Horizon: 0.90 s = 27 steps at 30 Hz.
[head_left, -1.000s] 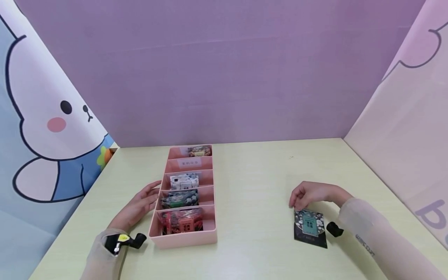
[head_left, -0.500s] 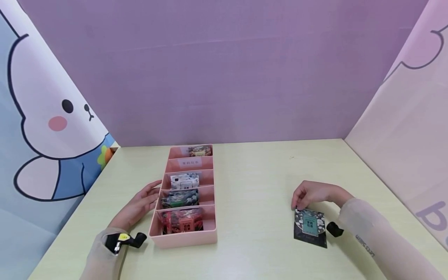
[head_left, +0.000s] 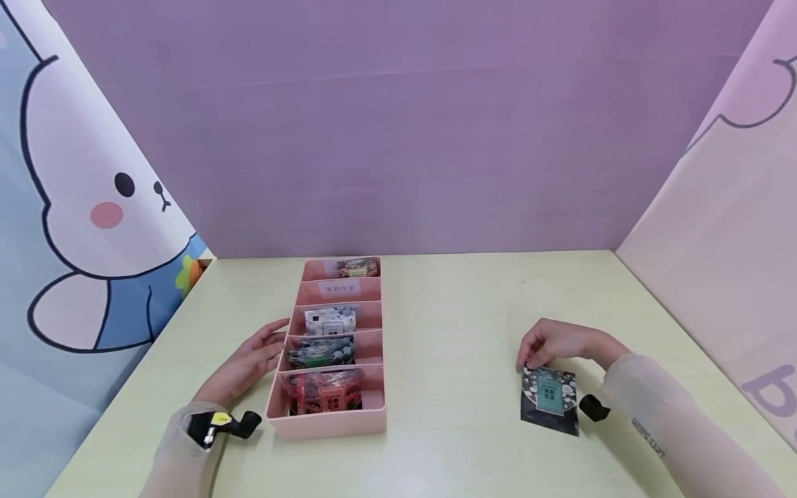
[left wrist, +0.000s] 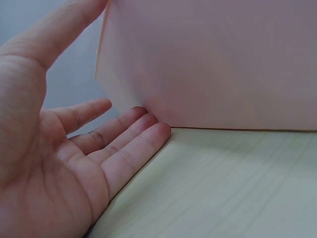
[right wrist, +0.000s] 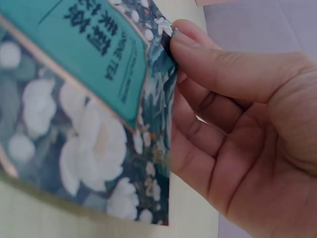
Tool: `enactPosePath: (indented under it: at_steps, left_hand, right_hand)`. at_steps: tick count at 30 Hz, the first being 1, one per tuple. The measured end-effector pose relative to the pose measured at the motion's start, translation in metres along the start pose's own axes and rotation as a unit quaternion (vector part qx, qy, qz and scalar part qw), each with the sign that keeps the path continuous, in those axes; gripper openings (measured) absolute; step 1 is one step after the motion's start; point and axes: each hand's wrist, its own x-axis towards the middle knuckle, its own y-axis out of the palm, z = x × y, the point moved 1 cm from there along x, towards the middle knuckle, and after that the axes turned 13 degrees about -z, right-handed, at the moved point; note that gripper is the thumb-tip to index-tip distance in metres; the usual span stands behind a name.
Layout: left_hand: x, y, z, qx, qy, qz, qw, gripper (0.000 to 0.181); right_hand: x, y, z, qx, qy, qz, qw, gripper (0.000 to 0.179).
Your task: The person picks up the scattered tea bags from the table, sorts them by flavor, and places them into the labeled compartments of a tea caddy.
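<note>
A dark tea packet [head_left: 549, 401] with white flowers and a teal label reading "TEA" is close over the table on the right. My right hand [head_left: 554, 343] pinches its top edge between thumb and fingers; in the right wrist view the thumb [right wrist: 223, 67] presses on the packet's corner. To the left stands a long pink divided box [head_left: 330, 427]. Against its left wall lies my left hand [head_left: 245, 363], fingers fairly straight. The left wrist view has those fingertips [left wrist: 158, 131] low at the box's wall, just over the table.
Inside the box, from the near end, are red packets [head_left: 326, 393], dark green packets [head_left: 322, 351], white packets [head_left: 330, 321], a slot with a paper label [head_left: 339, 288] and brownish packets [head_left: 358, 268]. A purple wall [head_left: 398, 138] closes off the table's back, with printed panels at both sides.
The head view has shifted slightly. The packet stays pinched in my right hand and sits a touch higher in the head view; my left hand stays at the box.
</note>
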Motion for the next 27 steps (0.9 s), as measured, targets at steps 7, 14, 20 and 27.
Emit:
enactPosePath:
  at_steps: [7, 14, 20, 27]
  left_hand:
    - [0.001, 0.0, 0.0, -0.005, 0.005, 0.005, 1.0, 0.067]
    - [0.003, 0.0, 0.002, 0.002, -0.009, -0.005, 0.9999, 0.07]
    - [0.003, -0.001, 0.002, 0.004, -0.01, -0.007, 0.9999, 0.07]
    - [0.001, 0.0, 0.002, -0.005, -0.007, -0.01, 0.9999, 0.071]
  right_hand:
    - [0.002, -0.004, 0.004, 0.004, -0.003, -0.01, 0.9999, 0.013]
    - [0.006, -0.009, 0.014, -0.011, -0.005, -0.017, 0.9998, 0.011]
    - [0.013, -0.016, 0.027, -0.023, -0.016, -0.031, 0.9991, 0.012]
    - [0.024, -0.022, 0.048, -0.04, -0.032, -0.042, 0.9978, 0.016]
